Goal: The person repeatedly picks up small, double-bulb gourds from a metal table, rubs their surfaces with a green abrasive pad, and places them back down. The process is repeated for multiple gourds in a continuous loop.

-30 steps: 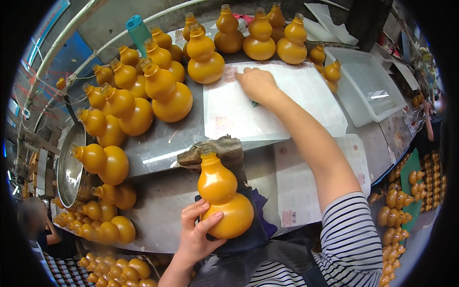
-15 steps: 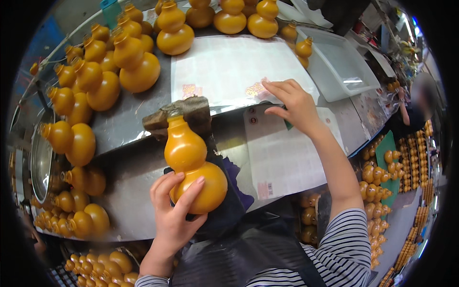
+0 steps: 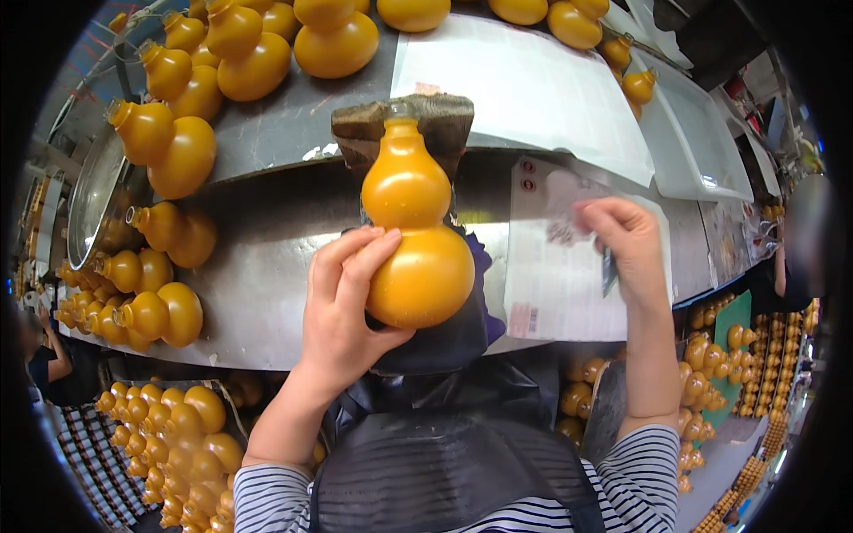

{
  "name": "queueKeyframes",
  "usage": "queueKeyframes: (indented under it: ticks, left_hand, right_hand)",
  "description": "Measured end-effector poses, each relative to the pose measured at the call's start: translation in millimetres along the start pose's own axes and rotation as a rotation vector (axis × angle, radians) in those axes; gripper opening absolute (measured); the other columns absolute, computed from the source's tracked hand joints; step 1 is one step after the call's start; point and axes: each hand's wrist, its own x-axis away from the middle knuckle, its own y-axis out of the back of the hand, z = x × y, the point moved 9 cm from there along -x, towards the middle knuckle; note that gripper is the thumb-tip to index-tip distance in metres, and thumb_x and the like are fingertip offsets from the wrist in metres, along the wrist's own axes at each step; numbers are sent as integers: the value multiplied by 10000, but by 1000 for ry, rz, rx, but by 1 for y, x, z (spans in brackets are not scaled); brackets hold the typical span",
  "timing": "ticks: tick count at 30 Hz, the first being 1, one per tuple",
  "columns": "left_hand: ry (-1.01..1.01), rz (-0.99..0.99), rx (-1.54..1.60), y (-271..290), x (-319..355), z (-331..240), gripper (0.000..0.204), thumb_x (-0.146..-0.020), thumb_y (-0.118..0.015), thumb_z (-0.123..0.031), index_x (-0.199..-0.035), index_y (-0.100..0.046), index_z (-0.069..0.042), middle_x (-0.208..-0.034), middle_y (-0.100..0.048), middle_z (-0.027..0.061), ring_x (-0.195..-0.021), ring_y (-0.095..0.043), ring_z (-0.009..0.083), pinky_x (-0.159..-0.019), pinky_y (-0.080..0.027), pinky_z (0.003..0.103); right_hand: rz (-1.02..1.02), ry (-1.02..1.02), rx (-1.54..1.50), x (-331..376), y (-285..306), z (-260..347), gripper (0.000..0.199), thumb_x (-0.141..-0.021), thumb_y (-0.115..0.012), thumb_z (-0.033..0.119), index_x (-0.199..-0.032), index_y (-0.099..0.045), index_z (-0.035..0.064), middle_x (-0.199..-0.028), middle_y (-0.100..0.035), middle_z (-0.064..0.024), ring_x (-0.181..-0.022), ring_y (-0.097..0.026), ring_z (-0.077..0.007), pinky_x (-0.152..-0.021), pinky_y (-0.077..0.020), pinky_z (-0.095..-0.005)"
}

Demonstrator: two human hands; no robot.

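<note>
A glossy orange gourd-shaped bottle [image 3: 416, 275] lies in front of me, its glass mouth propped on the notched wooden block [image 3: 355, 124]. My left hand [image 3: 342, 293] grips the bottle's lower bulb, thumb beneath and fingers over its waist. Right of the bottle, my right hand [image 3: 626, 244] is pinched closed over a white printed sheet [image 3: 560, 302]. From its fingertips hangs a thin see-through sticker [image 3: 564, 209] with reddish and dark marks, blurred by motion. Farther back lies a second white sheet [image 3: 533, 98].
Many gourd-shaped bottles [image 3: 182, 155] stand along the left and back of the metal bench [image 3: 258, 258]. A translucent plastic tray [image 3: 693, 133] sits at the back right, a round metal basin [image 3: 98, 204] at far left. Crowded bottles [image 3: 173, 435] fill the area below left.
My right hand has come back from the far sheet toward me, carrying the sticker. My view has shifted, and the bottle now lies straighter, still held by my left hand.
</note>
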Motion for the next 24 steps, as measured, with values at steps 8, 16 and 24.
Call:
queueKeyframes:
  ticks: [8, 16, 24]
  left_hand:
    - [-66, -49, 63, -2, -3, 4, 906, -484, -836, 31, -1318, -504, -91, -1242, -488, 129, -1164, -491, 326, -982, -443, 395]
    - [-40, -46, 357, 14, 9, 11, 721, -700, -839, -308, -1316, -544, -78, -1352, -434, 167, -1260, -449, 312, -1070, -373, 430]
    - [-72, -111, 290, 9, 3, 8, 381, -723, -784, -135, -1100, -732, -137, -1294, -546, 137, -1227, -490, 341, -1037, -391, 439]
  right_hand:
    - [-101, 1119, 1005, 115, -126, 126, 216, -690, -722, 59, -903, -731, 24, -810, -663, -55, -725, -625, -161, -613, -498, -248]
    - [-74, 1186, 896, 126, -139, 102, 252, -719, -776, 159, -942, -718, 57, -746, -633, -11, -666, -597, -138, -530, -497, -245]
    - [-6, 936, 756, 87, -139, 54, 396, -813, -725, 204, -1166, -681, 30, -772, -649, -49, -519, -484, -162, -495, -396, -273]
